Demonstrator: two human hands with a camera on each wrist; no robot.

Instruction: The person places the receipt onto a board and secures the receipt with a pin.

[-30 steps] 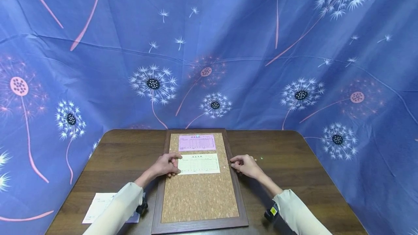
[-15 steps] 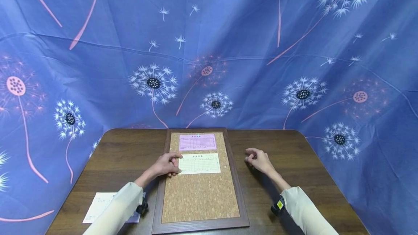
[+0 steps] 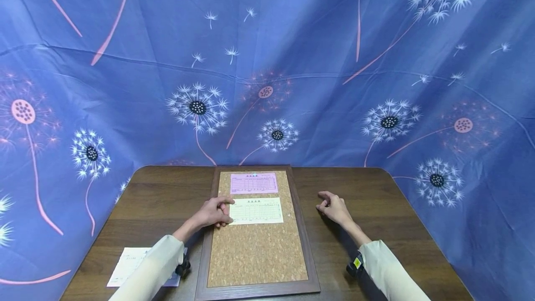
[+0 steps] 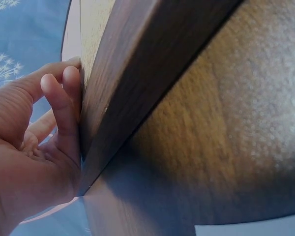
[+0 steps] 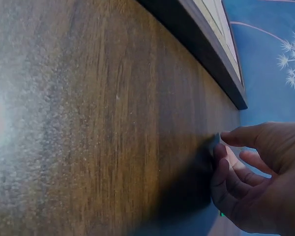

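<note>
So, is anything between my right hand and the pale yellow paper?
Yes: the right side of the wooden frame lies between your right hand and the pale yellow paper. A tiny pale speck also shows on the cork near the paper's right edge, too small to identify.

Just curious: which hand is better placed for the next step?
Probably the right hand: it is off the board, near a tiny green thing, while the left hand touches the board's white slip.

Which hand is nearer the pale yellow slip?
Left: left hand touches the left edge of the pale yellow slip; right hand is off the corkboard, to its right.
</note>
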